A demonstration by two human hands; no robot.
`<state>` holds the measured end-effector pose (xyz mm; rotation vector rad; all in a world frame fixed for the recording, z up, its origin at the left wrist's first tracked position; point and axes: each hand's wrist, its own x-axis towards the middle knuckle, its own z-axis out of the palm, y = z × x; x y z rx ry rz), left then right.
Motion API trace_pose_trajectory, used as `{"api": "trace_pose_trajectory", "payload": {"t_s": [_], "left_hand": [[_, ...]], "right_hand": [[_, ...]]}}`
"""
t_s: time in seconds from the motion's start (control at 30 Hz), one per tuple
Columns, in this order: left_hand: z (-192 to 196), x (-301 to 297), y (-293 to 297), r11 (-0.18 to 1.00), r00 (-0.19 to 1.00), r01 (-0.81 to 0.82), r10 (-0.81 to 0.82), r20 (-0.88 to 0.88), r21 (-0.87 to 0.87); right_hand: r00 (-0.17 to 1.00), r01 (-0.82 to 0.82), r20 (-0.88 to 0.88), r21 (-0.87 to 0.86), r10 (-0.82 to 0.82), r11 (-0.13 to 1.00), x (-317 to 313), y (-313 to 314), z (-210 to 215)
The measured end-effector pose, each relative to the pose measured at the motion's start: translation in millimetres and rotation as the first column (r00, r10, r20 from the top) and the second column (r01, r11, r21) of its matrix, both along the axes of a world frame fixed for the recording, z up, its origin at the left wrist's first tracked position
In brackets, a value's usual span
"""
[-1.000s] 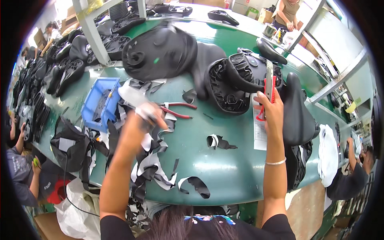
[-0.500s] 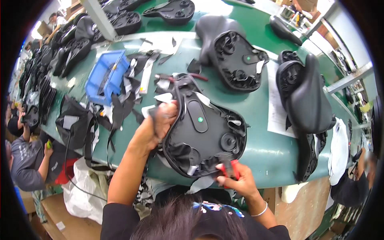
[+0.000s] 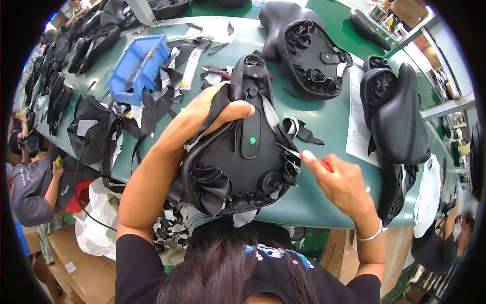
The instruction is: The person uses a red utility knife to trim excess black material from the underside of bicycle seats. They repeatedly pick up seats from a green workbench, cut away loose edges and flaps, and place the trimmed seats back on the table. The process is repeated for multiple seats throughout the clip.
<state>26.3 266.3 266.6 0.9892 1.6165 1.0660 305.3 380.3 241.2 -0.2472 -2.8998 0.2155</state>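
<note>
An upside-down black bicycle saddle (image 3: 223,157) sits at the table's near edge, its narrow nose pointing away from me. My left hand (image 3: 210,109) is closed on the saddle's left side near the nose, thumb across the black base. A strip of the dark cover stands up beside that hand. My right hand (image 3: 347,185) is closed around a red-handled knife (image 3: 325,163). Its thin blade (image 3: 288,149) touches the loose cover edge on the saddle's right side. Gathered cover material (image 3: 208,185) bunches up at the wide rear left.
Beyond lie a blue bin (image 3: 114,83), black offcuts (image 3: 147,114) and red-handled pliers (image 3: 216,70). Other saddles (image 3: 311,66) rest at the far right, with another stacked group (image 3: 400,121) on a printed sheet (image 3: 357,144). Co-workers (image 3: 35,187) sit at left and right.
The saddle has turned, its nose swinging right and away. My left hand has moved up toward the nose. My right hand has gone from the rear edge up to the right side.
</note>
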Motion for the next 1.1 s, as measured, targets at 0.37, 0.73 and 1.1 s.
{"api": "trace_pose_trajectory", "payload": {"t_s": [0.37, 0.73, 1.1], "left_hand": [[-30.3, 33.2, -63.2, 0.798, 0.72, -0.596, 0.579, 0.381, -0.087], [-49.4, 33.2, -132.3, 0.756, 0.761, -0.645, 0.62, 0.193, 0.112], [-9.3, 26.5, -46.2, 0.927, 0.332, 0.221, 0.22, -0.917, 0.303]], "right_hand": [[0.904, 0.369, 0.055, -0.605, -0.425, 0.706, 40.1, -116.2, -27.7], [0.786, 0.089, -0.256, -0.854, -0.563, 0.513, -65.3, -18.1, -13.1], [0.809, 0.294, -0.436, -0.281, -0.394, 0.914, -40.8, -14.2, 9.6]]}}
